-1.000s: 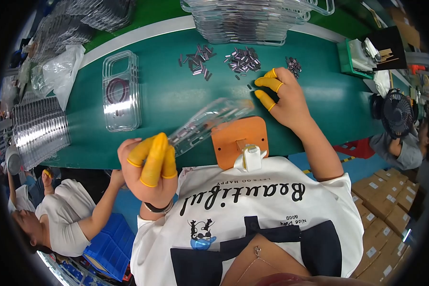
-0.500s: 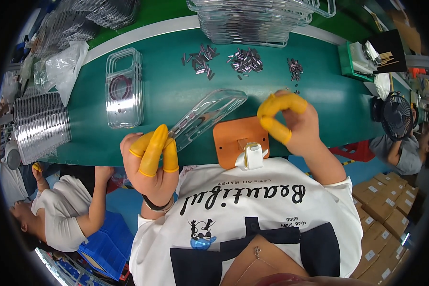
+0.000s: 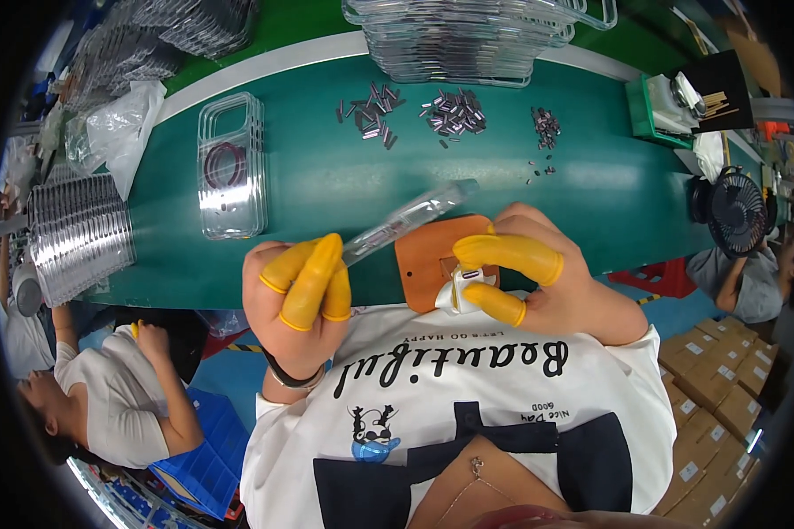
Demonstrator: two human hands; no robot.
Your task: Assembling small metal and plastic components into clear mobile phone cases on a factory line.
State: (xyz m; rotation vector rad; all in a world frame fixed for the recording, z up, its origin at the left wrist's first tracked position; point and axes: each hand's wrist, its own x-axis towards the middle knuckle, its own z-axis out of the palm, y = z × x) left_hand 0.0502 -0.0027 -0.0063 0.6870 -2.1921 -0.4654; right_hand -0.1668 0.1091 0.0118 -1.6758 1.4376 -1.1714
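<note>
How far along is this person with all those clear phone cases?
Done, it seems: a short pile of clear plastic phone cases lies flat on the green table. In hand: the left hand grips one clear case; the right hand pinches a tiny part. Left: a tall stack of clear cases and heaps of small metal pieces.

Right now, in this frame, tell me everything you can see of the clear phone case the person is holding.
The clear phone case is a thin, see-through plastic shell with rounded corners, seen nearly edge-on so its inside detail cannot be made out. It is held above the green table, tilted, its far end rising toward the upper right. The left hand, wearing yellow finger covers, pinches its near end. The right hand is beside it, at a small white piece over an orange pad, not touching the case.
</note>
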